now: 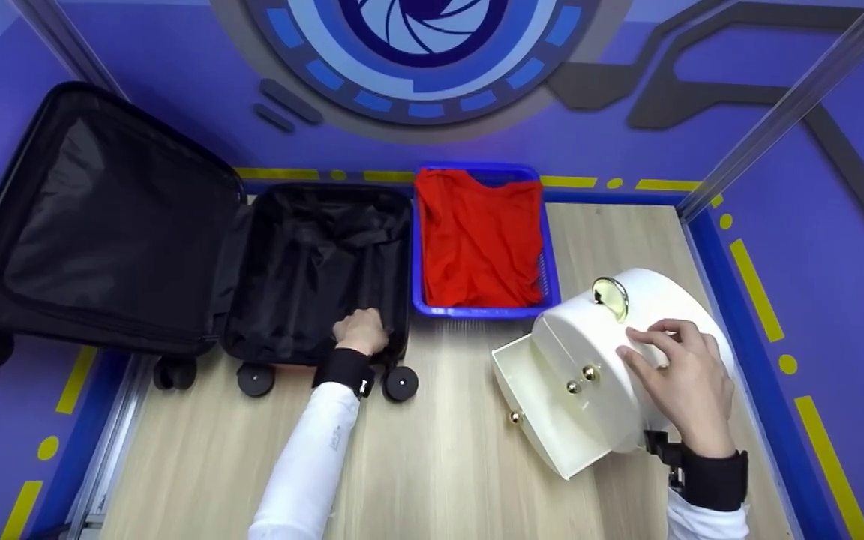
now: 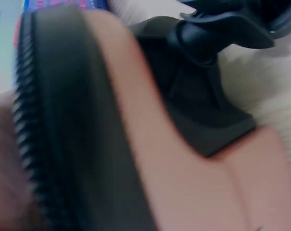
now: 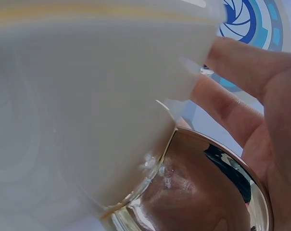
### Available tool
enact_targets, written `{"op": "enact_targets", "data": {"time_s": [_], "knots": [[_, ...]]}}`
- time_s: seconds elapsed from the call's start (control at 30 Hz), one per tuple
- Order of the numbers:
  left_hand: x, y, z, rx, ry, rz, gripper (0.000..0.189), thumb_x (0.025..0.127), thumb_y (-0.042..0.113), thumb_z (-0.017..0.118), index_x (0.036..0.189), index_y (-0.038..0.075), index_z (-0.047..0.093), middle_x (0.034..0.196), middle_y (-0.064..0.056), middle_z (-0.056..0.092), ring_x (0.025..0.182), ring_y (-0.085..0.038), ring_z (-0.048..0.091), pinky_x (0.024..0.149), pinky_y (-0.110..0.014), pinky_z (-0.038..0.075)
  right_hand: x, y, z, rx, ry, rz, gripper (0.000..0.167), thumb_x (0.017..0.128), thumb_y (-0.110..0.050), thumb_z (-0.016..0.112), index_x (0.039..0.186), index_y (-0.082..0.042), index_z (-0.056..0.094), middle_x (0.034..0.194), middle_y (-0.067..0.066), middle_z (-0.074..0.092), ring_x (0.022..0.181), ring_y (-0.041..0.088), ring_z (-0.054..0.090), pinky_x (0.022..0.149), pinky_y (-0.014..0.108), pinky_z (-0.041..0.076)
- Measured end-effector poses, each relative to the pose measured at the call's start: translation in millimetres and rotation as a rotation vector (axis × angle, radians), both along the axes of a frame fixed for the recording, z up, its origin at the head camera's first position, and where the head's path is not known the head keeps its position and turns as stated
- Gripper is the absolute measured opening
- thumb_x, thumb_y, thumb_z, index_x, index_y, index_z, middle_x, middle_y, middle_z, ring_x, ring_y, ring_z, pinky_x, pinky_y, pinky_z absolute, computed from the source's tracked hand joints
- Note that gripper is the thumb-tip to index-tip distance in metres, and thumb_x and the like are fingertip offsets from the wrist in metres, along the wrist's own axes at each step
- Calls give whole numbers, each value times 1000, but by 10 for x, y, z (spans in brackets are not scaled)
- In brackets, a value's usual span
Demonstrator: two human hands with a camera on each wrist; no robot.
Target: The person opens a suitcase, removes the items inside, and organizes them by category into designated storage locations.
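My left hand [image 1: 361, 331] reaches over the front rim of the black suitcase's right half [image 1: 319, 262], its fingers bent down and partly hidden. In the left wrist view, a dark zipper edge [image 2: 27, 120], a pinkish shell [image 2: 183, 183] and a black wheel mount [image 2: 193, 96] fill the picture. My right hand [image 1: 691, 375] rests its fingertips on the curved top of a white drawer box [image 1: 657, 300], thumb apart from the fingers. One drawer [image 1: 552, 405] is pulled out. A shiny gold-coloured fitting [image 3: 208, 192] is close below the right fingers in the right wrist view.
The suitcase's other half [image 1: 124, 225] leans back at the left. A blue basket [image 1: 486, 311] holding red cloth [image 1: 481, 240] stands against the back wall, right of the suitcase. Purple panels border the wooden table [image 1: 462, 450]. Suitcase wheels [image 1: 400, 383] stick out in front.
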State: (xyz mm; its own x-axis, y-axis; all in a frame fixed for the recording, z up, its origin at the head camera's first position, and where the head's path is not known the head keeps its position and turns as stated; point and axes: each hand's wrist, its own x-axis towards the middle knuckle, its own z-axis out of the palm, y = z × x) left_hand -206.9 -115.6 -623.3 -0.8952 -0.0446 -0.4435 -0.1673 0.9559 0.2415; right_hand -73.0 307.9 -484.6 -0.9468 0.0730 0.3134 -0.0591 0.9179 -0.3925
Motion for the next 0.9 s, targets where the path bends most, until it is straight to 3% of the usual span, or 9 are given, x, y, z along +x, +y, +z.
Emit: {"op": "enact_targets", "data": {"time_s": [0.23, 0.5, 0.7, 0.9], "knots": [[-6, 19, -111, -4, 40, 47, 43, 97, 36, 72, 121, 1, 73, 124, -21, 71, 114, -39, 69, 94, -55, 53, 6, 0, -7, -1, 4, 2, 30, 82, -29, 89, 107, -15, 82, 118, 10, 65, 105, 38, 57, 67, 59, 46], [18, -1, -99, 27, 74, 53, 43, 97, 40, 70, 118, 2, 73, 123, -23, 71, 113, -43, 68, 92, -58, 53, 0, -1, 1, -6, -10, -9, 30, 83, -32, 89, 108, -17, 82, 119, 8, 65, 107, 38, 57, 66, 60, 46], [44, -55, -17, 89, 161, 95, 31, 95, 32, 69, 111, 5, 73, 119, -24, 72, 108, -46, 69, 88, -59, 53, 2, -4, 0, -9, -5, -10, 31, 82, -31, 89, 108, -17, 82, 119, 8, 65, 109, 38, 57, 69, 60, 46], [72, -47, 181, 169, 288, 143, 25, 93, 26, 63, 107, 6, 72, 112, -22, 70, 104, -49, 69, 86, -61, 53, 3, -1, -7, -8, -1, -6, 31, 82, -31, 89, 108, -17, 82, 118, 8, 65, 109, 39, 57, 69, 60, 46]]}}
